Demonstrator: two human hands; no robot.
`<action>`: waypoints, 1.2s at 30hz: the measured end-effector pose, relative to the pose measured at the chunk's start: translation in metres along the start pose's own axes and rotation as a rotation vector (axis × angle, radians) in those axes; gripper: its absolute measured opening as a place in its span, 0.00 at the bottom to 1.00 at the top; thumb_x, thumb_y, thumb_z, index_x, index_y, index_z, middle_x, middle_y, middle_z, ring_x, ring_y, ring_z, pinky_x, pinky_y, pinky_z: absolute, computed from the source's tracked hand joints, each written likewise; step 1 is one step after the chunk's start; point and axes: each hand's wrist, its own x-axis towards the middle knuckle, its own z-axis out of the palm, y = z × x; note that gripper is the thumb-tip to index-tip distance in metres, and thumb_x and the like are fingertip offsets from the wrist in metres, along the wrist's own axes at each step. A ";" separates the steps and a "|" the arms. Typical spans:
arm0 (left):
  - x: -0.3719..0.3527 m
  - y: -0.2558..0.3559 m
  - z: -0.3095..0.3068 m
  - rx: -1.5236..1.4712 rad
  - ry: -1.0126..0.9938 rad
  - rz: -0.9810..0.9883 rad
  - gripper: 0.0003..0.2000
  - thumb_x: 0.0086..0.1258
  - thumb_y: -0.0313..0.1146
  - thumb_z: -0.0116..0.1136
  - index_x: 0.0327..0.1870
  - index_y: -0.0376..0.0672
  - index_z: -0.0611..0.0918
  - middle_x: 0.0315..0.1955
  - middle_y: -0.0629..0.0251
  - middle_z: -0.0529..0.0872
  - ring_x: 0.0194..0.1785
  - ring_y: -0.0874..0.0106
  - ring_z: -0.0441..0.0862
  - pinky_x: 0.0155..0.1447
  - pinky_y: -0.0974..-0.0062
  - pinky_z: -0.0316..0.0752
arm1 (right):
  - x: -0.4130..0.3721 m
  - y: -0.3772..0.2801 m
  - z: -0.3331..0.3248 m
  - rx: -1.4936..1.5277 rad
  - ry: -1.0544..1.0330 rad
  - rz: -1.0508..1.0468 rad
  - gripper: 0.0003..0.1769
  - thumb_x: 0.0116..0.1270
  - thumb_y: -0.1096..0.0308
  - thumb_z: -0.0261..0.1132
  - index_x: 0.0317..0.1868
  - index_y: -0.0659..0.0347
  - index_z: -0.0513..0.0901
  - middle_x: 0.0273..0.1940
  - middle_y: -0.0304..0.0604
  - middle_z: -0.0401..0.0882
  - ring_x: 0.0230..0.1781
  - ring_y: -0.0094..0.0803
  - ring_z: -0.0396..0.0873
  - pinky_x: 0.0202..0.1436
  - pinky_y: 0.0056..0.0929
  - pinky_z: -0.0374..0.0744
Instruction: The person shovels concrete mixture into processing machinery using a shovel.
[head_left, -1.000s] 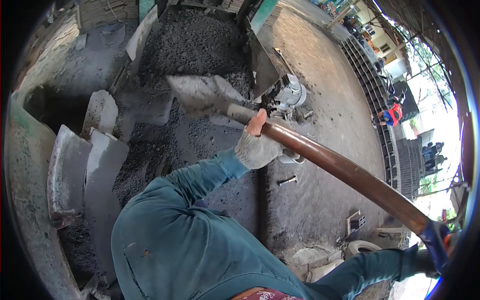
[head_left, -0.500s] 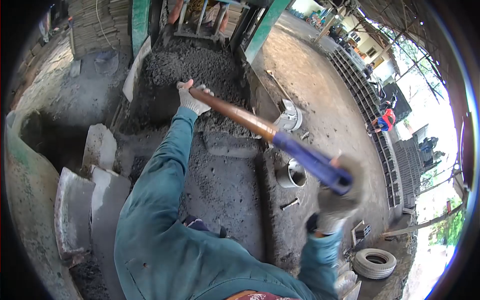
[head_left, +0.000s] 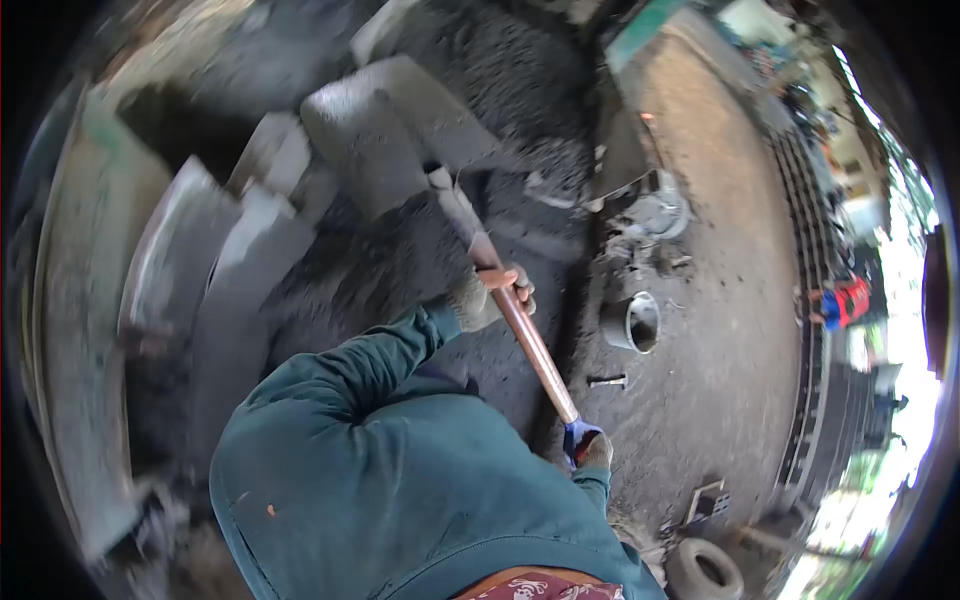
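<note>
Both my hands are on a shovel (head_left: 532, 352) with a wooden shaft and a blue handle end. My left hand (head_left: 488, 298), in a pale knit glove with bare fingertips, wraps round the middle of the shaft. Low by my right side, my right hand (head_left: 596, 452) grips the blue handle, its fingers partly hidden. The broad grey blade (head_left: 355, 125) is at the upper left, level with the edge of a dark, crumbly heap (head_left: 490, 75). Below it, a grey-dusted pit floor (head_left: 340, 270) surrounds the shaft.
Curved grey slabs (head_left: 185, 245) lean at the left. Right of the pit are a white bucket (head_left: 660, 205), an open pail (head_left: 632, 322), a hammer-like tool (head_left: 608, 381) and a tyre (head_left: 704, 570). Farther right, a person in red (head_left: 848, 302) bends near stacked blocks.
The shovel has swung back towards me, bringing its blade into view. My right hand has dropped to my side and my left has drawn nearer; the view has turned and blurred.
</note>
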 end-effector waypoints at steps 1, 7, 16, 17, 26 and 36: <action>-0.030 -0.027 -0.012 -0.084 0.070 0.026 0.09 0.68 0.38 0.65 0.40 0.41 0.84 0.36 0.59 0.83 0.44 0.53 0.82 0.59 0.48 0.74 | -0.013 0.026 0.009 0.391 -0.009 0.276 0.06 0.64 0.68 0.62 0.30 0.59 0.80 0.22 0.42 0.74 0.20 0.39 0.74 0.24 0.44 0.76; -0.176 -0.115 -0.077 -0.417 0.989 0.353 0.13 0.71 0.39 0.62 0.28 0.45 0.74 0.28 0.60 0.76 0.35 0.57 0.78 0.54 0.45 0.75 | -0.011 0.068 -0.032 1.087 -0.095 0.484 0.16 0.61 0.74 0.65 0.50 0.62 0.81 0.34 0.44 0.80 0.27 0.38 0.80 0.28 0.37 0.80; -0.288 -0.057 -0.108 -0.644 1.104 0.931 0.11 0.72 0.34 0.59 0.29 0.48 0.71 0.21 0.71 0.73 0.27 0.70 0.74 0.61 0.51 0.73 | -0.031 -0.250 -0.255 -0.019 0.230 -1.529 0.23 0.59 0.46 0.73 0.38 0.59 0.84 0.45 0.47 0.83 0.61 0.54 0.77 0.69 0.62 0.69; -0.291 -0.042 -0.100 -0.617 1.098 0.964 0.10 0.72 0.34 0.59 0.30 0.49 0.71 0.21 0.72 0.73 0.27 0.70 0.74 0.61 0.50 0.72 | -0.038 -0.277 -0.259 0.037 0.227 -1.632 0.28 0.58 0.39 0.72 0.35 0.59 0.83 0.39 0.45 0.82 0.51 0.50 0.82 0.68 0.64 0.69; -0.335 0.066 -0.050 -0.483 0.733 0.966 0.14 0.67 0.41 0.62 0.37 0.37 0.78 0.32 0.56 0.85 0.34 0.59 0.83 0.47 0.55 0.81 | -0.136 -0.533 -0.157 -0.154 0.234 -1.957 0.22 0.54 0.45 0.73 0.30 0.56 0.82 0.28 0.43 0.82 0.26 0.39 0.81 0.34 0.40 0.80; -0.346 0.001 -0.076 -0.688 0.867 0.830 0.14 0.65 0.33 0.62 0.46 0.43 0.71 0.34 0.55 0.79 0.39 0.55 0.80 0.44 0.49 0.79 | -0.115 -0.483 -0.084 -0.274 -0.135 -1.848 0.26 0.39 0.50 0.81 0.34 0.56 0.83 0.27 0.43 0.81 0.28 0.43 0.82 0.34 0.43 0.80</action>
